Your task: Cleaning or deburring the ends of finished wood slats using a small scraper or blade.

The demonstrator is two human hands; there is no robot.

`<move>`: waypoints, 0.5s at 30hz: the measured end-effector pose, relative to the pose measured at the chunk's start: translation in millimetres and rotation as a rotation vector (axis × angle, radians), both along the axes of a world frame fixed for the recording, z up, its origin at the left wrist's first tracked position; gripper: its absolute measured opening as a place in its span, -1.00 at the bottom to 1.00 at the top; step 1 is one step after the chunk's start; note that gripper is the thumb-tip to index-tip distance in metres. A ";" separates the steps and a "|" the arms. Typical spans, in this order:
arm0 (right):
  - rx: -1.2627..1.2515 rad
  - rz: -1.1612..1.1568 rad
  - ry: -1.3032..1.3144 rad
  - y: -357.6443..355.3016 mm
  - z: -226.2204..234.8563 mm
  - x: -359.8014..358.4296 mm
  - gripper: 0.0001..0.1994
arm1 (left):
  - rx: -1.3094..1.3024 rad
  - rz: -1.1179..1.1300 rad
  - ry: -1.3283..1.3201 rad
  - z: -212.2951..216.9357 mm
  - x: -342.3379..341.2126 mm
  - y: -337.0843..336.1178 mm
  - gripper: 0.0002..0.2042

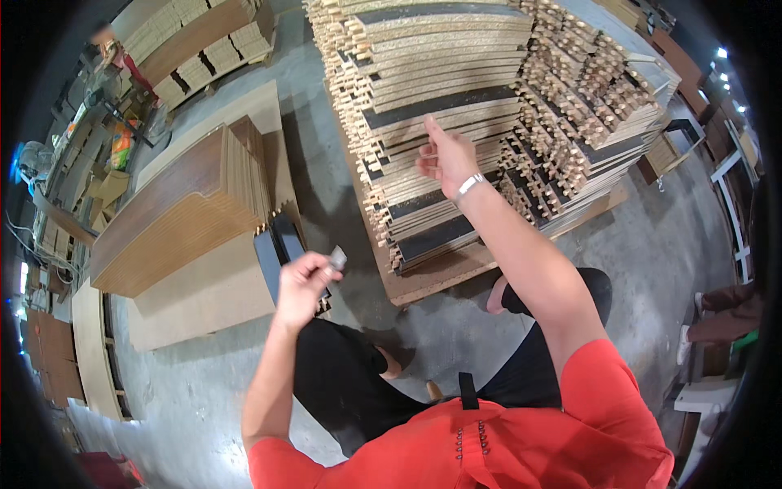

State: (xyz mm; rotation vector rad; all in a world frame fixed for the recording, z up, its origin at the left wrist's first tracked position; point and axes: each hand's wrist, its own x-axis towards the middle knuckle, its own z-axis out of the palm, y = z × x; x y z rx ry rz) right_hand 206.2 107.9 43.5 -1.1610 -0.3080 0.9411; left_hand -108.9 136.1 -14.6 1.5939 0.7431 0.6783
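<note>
1 small grey piece (338, 258) sits pinched in the left hand (303, 283), and pale-edged boards (448, 59) lie stacked flat.

Left hand (302, 285) pinches a small flat grey piece (338, 258), near dark blue-grey panels (266, 257). Right hand (448, 161) loosely open, index out, over a tall stack of pale particleboard strips (448, 59) with dowelled ends. Brown curved wooden panels (167, 218) stacked left, on a flat tan board (204, 295).
</note>
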 end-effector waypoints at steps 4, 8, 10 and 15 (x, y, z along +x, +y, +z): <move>-0.111 -0.189 -0.007 32.1 22.0 -4.4 -0.64 | 0.580 0.009 0.322 3.7 9.2 -13.9 -0.98; -0.098 -0.065 -0.389 26.7 34.8 -22.9 -0.74 | 0.602 -0.016 0.359 0.3 1.1 -16.9 -0.96; -0.022 -0.317 -0.969 29.0 73.0 -10.3 -0.74 | 0.653 -0.018 0.337 -0.9 2.7 -17.8 -0.97; 0.226 -0.346 -1.852 56.5 128.9 38.9 -0.53 | 0.670 -0.085 0.421 5.9 11.3 -18.4 -0.93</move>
